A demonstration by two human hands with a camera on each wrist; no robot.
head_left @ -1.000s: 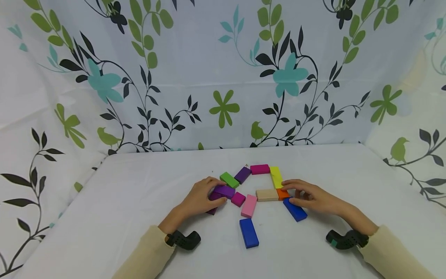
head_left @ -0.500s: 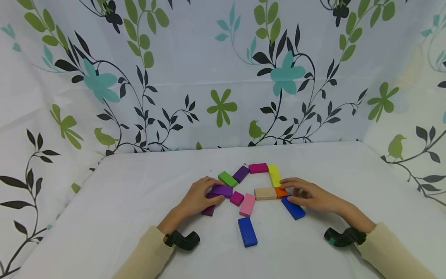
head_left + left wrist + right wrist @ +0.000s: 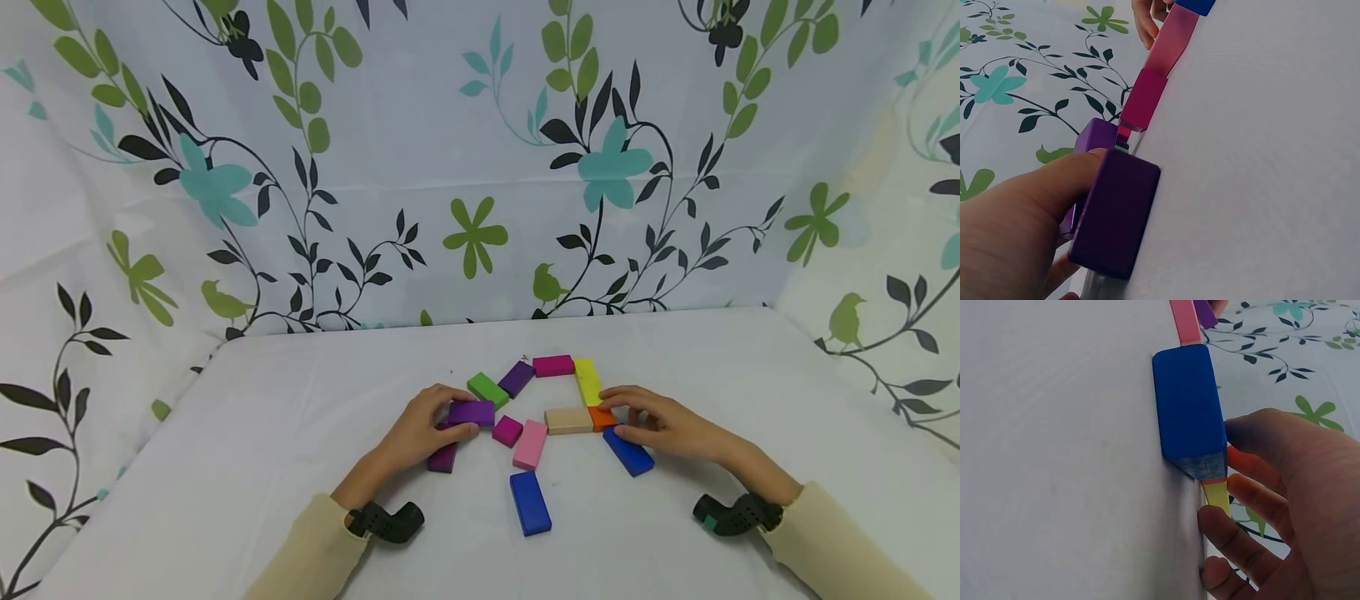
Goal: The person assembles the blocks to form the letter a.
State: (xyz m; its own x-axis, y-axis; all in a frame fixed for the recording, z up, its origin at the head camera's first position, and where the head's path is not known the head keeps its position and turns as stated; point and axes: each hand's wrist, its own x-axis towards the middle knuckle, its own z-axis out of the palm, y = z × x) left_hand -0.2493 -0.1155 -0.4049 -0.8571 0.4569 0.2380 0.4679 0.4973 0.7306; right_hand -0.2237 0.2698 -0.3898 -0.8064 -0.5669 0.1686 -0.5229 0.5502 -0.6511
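Note:
My left hand (image 3: pixel 416 429) pinches a purple block (image 3: pixel 472 413) between thumb and fingers. Just below it a dark purple block (image 3: pixel 442 457) stands close to the thumb; in the left wrist view this dark purple block (image 3: pixel 1116 212) partly covers the held one. My right hand (image 3: pixel 671 425) rests at the other end, fingers loosely bent. Its thumb touches a blue block (image 3: pixel 628 451), and its fingertips lie by an orange block (image 3: pixel 602 418) and the lower end of a yellow block (image 3: pixel 587 382). The right wrist view shows the blue block (image 3: pixel 1190 403) beside the thumb.
Between the hands lie a green block (image 3: pixel 488 390), a violet block (image 3: pixel 517 379), a magenta bar (image 3: pixel 553 366), a beige block (image 3: pixel 568 421), a small magenta block (image 3: pixel 507 431) and a pink block (image 3: pixel 530 445). A second blue block (image 3: pixel 530 503) lies nearer on the white table (image 3: pixel 300 400).
My left hand has shifted slightly left with the purple block, which has turned more level. The dark purple block has moved a little left too. My right hand stays at the same blocks.

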